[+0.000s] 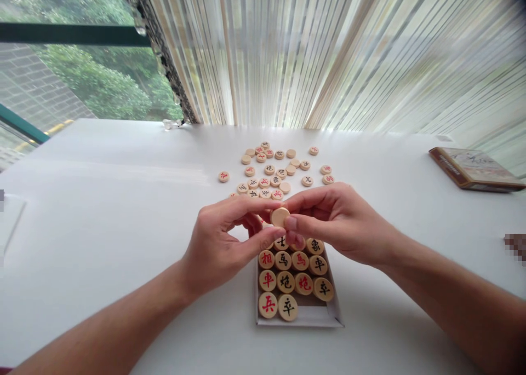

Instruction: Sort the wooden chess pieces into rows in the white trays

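A glossy white table (123, 211) surrounds the landmark, a shallow white rectangular tray (335, 301), and a pale string curtain (279, 52) hangs well beyond it. A flat brown-and-cream printed box (476, 167) lies beyond the tray, far to its right. The left hand (222, 238) and right hand (349, 221) meet above the tray's far part, hiding that end. Round, pale wooden pieces with red or black characters (285, 282) sit face up in rows within the tray; similar loose pieces (269, 169) are scattered beyond it, some with plain sides up. Smallest is one round, pale wooden disc (279, 218), held over the tray's far part with its plain face towards the camera.

The left index finger and thumb pinch the disc above and below; the right thumb and fingers grip its right side. A light hold on the rim seems best, letting one hand steady it while the other turns it. Keeping it above the seated pieces should avoid nudging them. The tray's raised walls could catch a low fingertip or the disc's edge. Inside its near right corner, the floor shows beside two seated pieces, giving room to move; the far end's room I cannot tell.
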Motion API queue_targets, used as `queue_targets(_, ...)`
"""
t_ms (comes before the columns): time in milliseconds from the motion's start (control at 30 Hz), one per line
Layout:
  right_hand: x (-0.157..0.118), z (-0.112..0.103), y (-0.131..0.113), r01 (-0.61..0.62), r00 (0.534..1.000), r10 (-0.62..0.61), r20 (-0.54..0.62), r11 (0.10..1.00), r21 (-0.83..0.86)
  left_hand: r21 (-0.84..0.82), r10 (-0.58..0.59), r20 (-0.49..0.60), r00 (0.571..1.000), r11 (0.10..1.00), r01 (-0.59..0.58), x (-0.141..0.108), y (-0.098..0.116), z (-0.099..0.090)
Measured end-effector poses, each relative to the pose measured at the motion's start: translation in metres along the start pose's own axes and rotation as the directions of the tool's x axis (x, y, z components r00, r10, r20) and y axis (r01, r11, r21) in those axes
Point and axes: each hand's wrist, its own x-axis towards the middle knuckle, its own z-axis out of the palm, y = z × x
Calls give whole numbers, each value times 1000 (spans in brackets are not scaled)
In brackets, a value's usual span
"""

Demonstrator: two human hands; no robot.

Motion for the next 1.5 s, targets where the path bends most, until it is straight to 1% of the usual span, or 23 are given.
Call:
queue_targets(133,0,0,0,23,999,-23,-25,1000,14,-4,-50,-40,998,999,50,0,1,1)
queue_targets(233,-1,1,-3,37,998,-39,-52,999,-32,66,-19,-74,997,998,24,1,1,1)
queue_targets(333,-3,0,-8,35,998,-41,-40,989,-143,174,112,-70,991,980,-98,2,1,1)
queue_targets(433,-5,-1,-12,29,1000,-30,0,966,-258,253,250,-40,967,939,-232,3,1,-1)
queue_targets(533,-7,-3,-15,56,998,-46,37,941,-335,307,321,-1,947,902,-305,3,1,-2)
queue_targets(633,-9,-5,-16,75,997,-59,52,910,-408,361,359,45,932,865,-350,2,1,-3)
queue_targets(733,-10,-6,-18,73,997,-51,58,873,-481,392,374,87,923,839,-377,0,1,-2)
queue_targets(867,-13,-4,-22,74,996,-30,83,806,-588,378,388,136,912,831,-409,-3,0,0)
queue_targets(967,-16,1,-24,100,995,-53,90,733,-672,365,397,165,903,826,-430,-3,-2,1)
queue_targets(1067,-19,6,-26,125,992,-95,83,659,-742,352,408,169,897,825,-441,-3,-4,2)
queue_targets(1133,-22,9,-28,141,989,-121,84,623,-770,351,405,165,899,828,-437,-2,-4,1)
queue_targets(1267,-28,9,-30,155,986,-146,86,577,-802,344,405,159,900,832,-435,-2,-3,0)
queue_targets(1367,-35,7,-29,137,987,-145,67,547,-826,345,376,150,915,847,-405,-1,-2,-1)
queue_targets(1500,-50,6,-24,128,988,-145,59,535,-835,340,330,137,934,870,-357,0,-3,-1)
